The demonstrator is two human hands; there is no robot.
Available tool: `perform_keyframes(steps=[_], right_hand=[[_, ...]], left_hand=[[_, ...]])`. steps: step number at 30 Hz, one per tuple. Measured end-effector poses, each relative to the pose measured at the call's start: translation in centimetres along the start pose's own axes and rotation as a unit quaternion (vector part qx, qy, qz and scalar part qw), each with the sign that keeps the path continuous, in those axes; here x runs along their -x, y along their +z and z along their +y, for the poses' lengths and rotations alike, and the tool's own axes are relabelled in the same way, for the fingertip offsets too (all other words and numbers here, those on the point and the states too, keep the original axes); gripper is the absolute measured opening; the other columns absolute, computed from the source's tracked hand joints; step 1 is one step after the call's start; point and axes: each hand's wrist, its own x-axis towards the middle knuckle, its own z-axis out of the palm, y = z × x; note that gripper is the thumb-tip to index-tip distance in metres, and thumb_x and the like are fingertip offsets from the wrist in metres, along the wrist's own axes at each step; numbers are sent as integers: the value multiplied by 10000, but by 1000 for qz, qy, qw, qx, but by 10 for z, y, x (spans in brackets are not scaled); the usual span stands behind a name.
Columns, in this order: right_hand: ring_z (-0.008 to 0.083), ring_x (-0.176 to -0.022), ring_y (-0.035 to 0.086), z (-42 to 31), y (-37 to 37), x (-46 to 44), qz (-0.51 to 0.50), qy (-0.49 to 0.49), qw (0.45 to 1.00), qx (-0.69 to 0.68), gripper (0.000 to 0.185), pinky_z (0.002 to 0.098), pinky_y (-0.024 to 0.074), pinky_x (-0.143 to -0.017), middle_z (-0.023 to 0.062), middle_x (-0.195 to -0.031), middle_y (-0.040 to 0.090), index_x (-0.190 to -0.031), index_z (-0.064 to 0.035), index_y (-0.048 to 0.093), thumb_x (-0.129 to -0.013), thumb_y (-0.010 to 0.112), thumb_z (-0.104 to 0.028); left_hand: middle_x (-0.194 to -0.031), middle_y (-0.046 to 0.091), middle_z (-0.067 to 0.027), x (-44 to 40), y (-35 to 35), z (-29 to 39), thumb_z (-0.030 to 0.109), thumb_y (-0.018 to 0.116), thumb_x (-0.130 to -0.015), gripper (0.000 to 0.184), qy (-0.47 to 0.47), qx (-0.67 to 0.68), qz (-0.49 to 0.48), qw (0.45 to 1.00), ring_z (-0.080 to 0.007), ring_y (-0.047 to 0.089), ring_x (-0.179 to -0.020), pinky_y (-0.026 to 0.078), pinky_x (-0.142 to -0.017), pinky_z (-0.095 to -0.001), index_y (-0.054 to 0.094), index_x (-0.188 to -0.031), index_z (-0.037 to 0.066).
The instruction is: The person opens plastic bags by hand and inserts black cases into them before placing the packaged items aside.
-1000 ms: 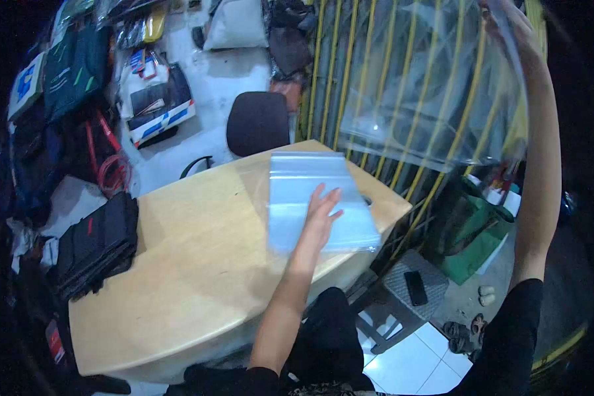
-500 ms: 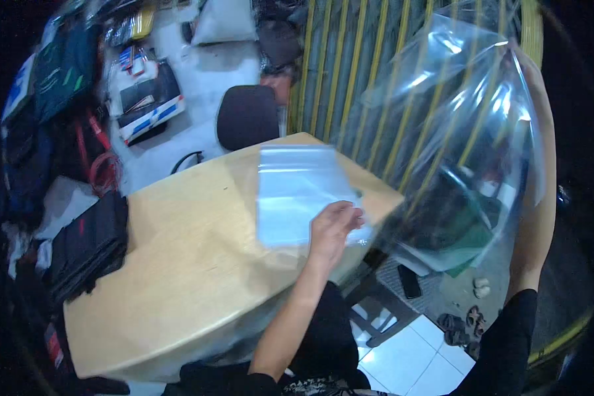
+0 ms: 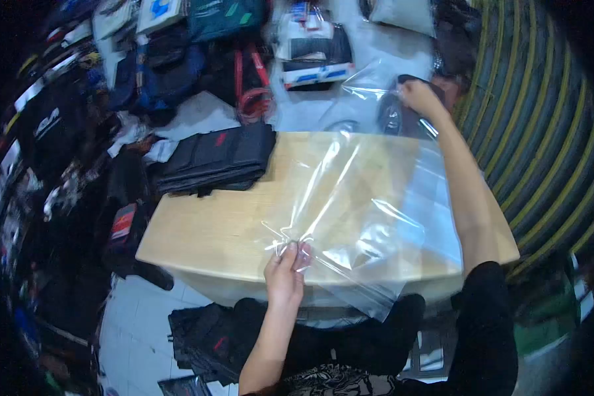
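A large clear plastic bag (image 3: 340, 198) is stretched above the light wooden table (image 3: 204, 224). My left hand (image 3: 286, 267) pinches its near left part, where the film gathers into creases. Farther off and to the right, my right hand (image 3: 421, 99) is closed on the bag's upper edge. Through the film I see a pale stack of plastic sheets or bags (image 3: 435, 198) lying at the table's right side, partly behind my right forearm.
Folded black fabric bags (image 3: 221, 155) are piled on the table's far left. More black bags (image 3: 201, 336) lie low at the left by my legs. A white box (image 3: 317, 59) stands beyond the table, and a yellow-striped folding shutter (image 3: 528, 125) is at the right.
My right hand has brought the plastic bag from beside the shutter to over the table. My left hand has left the stack and taken hold of the bag. The view has turned left.
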Motion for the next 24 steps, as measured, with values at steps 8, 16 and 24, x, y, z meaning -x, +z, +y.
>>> perform_keyframes(steps=[8,16,24], right_hand=[[348,-796,645,-162,68,75,101,-184,974,-84,199,417,508,-707,179,-892,658,-955,-18,633,-894,590,-202],[290,-811,683,-163,84,287,-205,-102,972,-46,325,377,540,-713,136,-853,685,-1051,-47,646,-834,676,-288],[215,-640,636,-133,94,262,-25,20,964,-264,93,338,497,-605,133,-727,639,-940,11,562,-922,548,-78]], left_hand=[[-975,630,-141,-20,17,-8,38,599,-920,155,-6,-18,67,998,-224,640,-888,548,-824,-353,551,-1035,-53],[-937,626,-86,-27,40,-31,64,637,-909,114,-11,-57,23,998,-137,613,-822,528,-728,-275,574,-963,-14],[-851,607,-87,-15,26,-33,133,621,-935,171,19,-150,-16,988,-188,620,-819,521,-784,-329,576,-836,1]])
